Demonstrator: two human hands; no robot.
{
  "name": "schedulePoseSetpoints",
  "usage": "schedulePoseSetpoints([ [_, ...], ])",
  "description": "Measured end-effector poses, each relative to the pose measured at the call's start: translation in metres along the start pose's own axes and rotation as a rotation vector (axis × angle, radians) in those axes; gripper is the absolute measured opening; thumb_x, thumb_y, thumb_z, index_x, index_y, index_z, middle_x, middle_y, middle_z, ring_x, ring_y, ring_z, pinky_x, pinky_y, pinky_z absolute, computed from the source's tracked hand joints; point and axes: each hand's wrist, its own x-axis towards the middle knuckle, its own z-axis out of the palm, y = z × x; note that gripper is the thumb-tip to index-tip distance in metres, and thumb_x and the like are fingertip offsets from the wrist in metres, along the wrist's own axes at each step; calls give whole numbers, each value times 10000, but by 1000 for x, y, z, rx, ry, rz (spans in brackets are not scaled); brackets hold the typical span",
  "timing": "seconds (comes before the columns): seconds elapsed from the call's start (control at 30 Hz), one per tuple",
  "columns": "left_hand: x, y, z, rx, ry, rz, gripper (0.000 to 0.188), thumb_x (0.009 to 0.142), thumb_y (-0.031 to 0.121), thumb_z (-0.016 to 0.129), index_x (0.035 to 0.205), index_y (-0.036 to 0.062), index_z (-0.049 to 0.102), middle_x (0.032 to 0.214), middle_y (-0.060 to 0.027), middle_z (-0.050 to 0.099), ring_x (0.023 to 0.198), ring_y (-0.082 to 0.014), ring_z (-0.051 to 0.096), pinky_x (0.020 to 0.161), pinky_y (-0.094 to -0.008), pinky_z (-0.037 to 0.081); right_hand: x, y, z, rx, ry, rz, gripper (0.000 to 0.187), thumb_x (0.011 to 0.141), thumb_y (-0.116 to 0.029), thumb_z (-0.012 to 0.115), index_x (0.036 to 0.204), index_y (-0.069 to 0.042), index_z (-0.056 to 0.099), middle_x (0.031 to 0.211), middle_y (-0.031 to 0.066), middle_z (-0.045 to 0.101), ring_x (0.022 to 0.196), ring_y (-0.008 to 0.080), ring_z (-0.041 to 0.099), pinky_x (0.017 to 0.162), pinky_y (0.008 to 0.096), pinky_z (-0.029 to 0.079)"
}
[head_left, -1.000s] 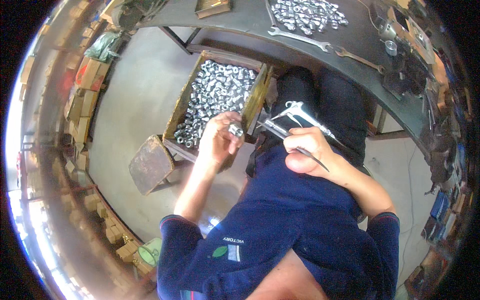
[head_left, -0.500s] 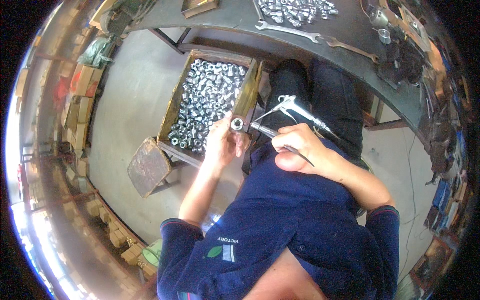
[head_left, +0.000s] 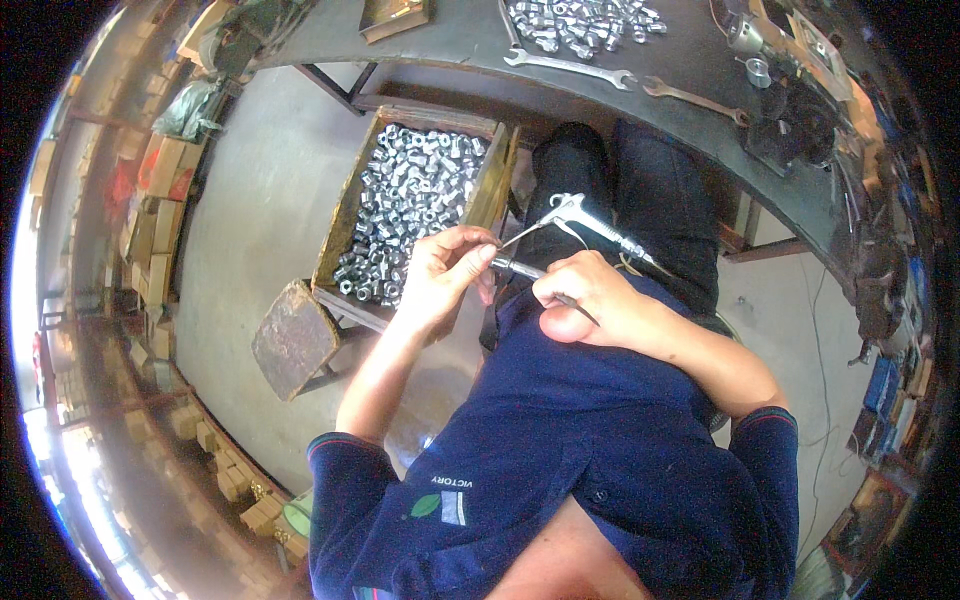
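Note:
My left hand (head_left: pixel 450 272) is closed, thumb and fingers pinched around a shiny metal nut, which the fingers now mostly hide. Into my closed right hand (head_left: pixel 585 298) runs a slim dark pen-shaped tool with a metal tip (head_left: pixel 520 268), and its thin tail pokes out below the fist. The tip meets the left fingertips; whether it sits inside the nut I cannot tell. Beyond the hands, a silver air blow gun (head_left: pixel 572 212) lies over my thighs, its thin nozzle pointing toward the left hand. A wooden box (head_left: pixel 345 215) of metal nuts (head_left: pixel 415 195) stands beside my left hand.
A dark workbench (head_left: pixel 450 45) curves across the far side, bearing a pile of metal fittings (head_left: pixel 580 22), two wrenches (head_left: pixel 575 70) (head_left: pixel 695 100) and a small tray (head_left: pixel 395 18). A worn stool (head_left: pixel 297 340) stands near the box. Shelves with cartons (head_left: pixel 165 225) line the left.
My left hand has turned, its fingers closing over the nut that showed face-on before. My right hand has shifted slightly left, bringing the tool's tip to the left fingertips.

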Motion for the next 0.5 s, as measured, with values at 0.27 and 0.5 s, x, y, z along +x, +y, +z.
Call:
schedulePoseSetpoints([
  [0.27, -6, -5, 1, 189, -39, 94, 188, 893, 74, 566, 1049, -30, 553, 761, -60, 597, 619, -110, 581, 589, -230, 488, 0, -2, 1, 147, -46, 102, 130, 627, -112, 574, 559, -46, 485, 503, 98, 481, 473, 258, 508, 468, 365, 375],
  [0.5, 4, 14, -3, 278, -227, 261, 184, 859, -39, 542, 1043, -23, 546, 968, -113, 604, 889, -167, 612, 799, -288, 499, 2, 0, -10, 1025, -110, 489, 185, 675, -68, 496, 494, -46, 468, 471, -3, 433, 373, 65, 331, 366, 221, 255],
])
